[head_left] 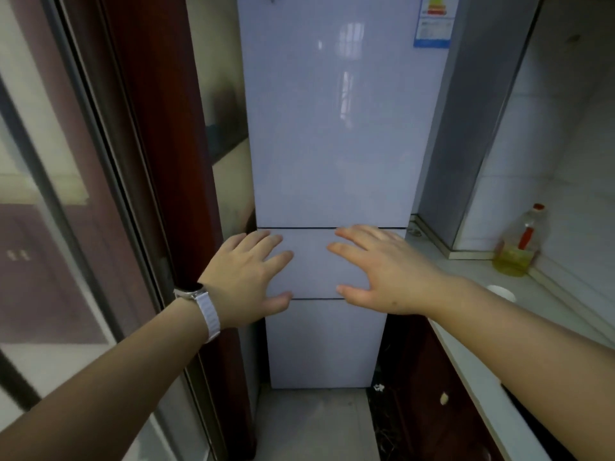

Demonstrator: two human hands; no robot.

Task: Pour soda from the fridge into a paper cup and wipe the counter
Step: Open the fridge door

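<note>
A tall pale-blue fridge (336,128) with three closed door sections stands straight ahead. My left hand (248,281), with a white-strapped watch on its wrist, is held out in front of the middle section's left edge, fingers spread and empty. My right hand (382,271) is stretched out before the same section's right side, fingers apart, holding nothing. A white paper cup (501,292) stands on the pale counter (466,331) to the right, partly hidden by my right forearm. No soda is visible.
A plastic bottle of yellow oil (520,244) with a red cap stands at the counter's back by the tiled wall. Dark cabinets (429,394) run below the counter. A glass sliding door with a dark wooden frame (159,161) lines the left side.
</note>
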